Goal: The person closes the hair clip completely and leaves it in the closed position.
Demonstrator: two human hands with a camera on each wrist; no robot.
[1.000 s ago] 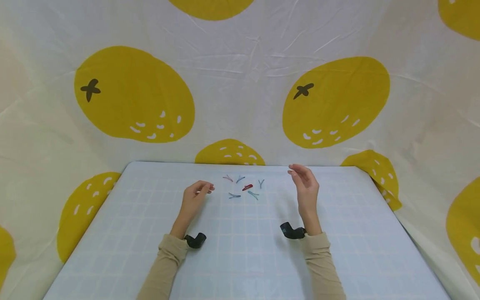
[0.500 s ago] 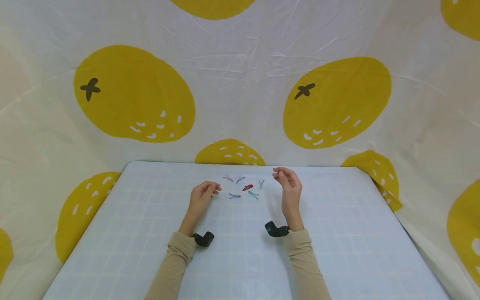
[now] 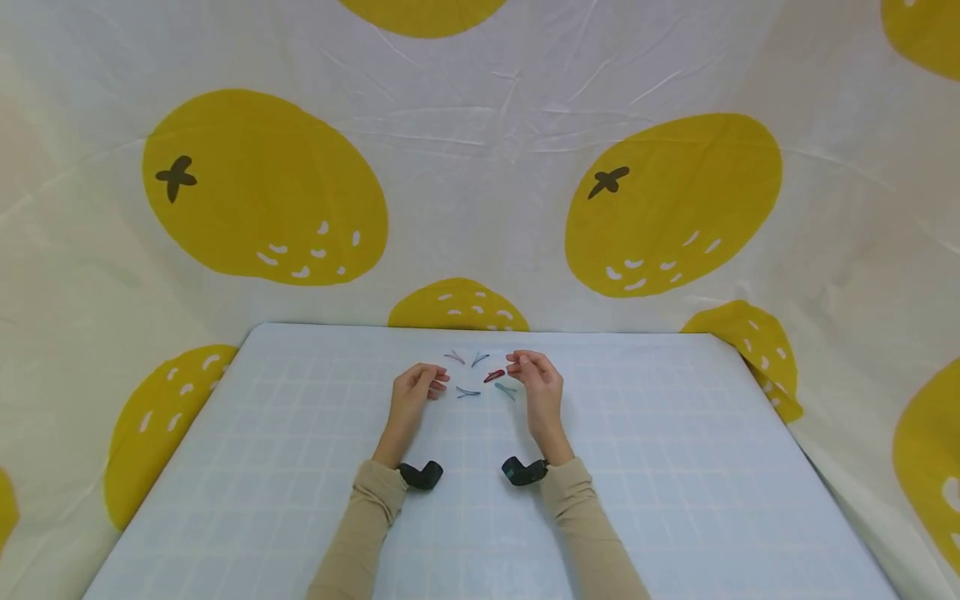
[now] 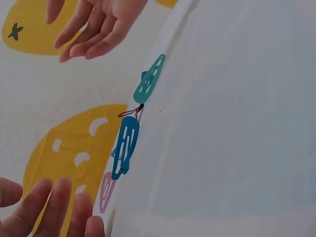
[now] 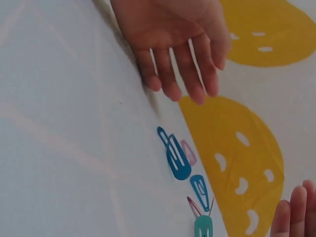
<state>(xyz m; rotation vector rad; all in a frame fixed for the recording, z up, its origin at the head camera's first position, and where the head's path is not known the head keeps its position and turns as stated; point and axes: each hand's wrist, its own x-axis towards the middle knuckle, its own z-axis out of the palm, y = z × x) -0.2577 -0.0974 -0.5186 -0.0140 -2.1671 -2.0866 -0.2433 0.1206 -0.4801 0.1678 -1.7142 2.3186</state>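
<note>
Several snap hair clips lie on the table between my two hands: a pink hair clip [image 3: 454,357], a blue hair clip [image 3: 480,359], a red hair clip [image 3: 494,376], a dark blue hair clip [image 3: 468,392] and a teal hair clip [image 3: 506,391]. To their left hovers my left hand [image 3: 412,398], fingers loosely bent and holding nothing, nearest the dark blue clip. My right hand [image 3: 542,393] is over the right side, fingertips close by the red and teal clips, its fingers relaxed. It hides another clip at the right of the group.
A pale checked cloth covers the table [image 3: 675,467]. Behind it hangs a white curtain [image 3: 480,183] printed with big yellow fruit. Each wrist carries a black camera, the left camera [image 3: 422,476] and the right camera [image 3: 522,472].
Both hands have come inward toward the clips, the right one farther, moving left and slightly nearer. It now covers the rightmost clip. The clips themselves stay in place.
</note>
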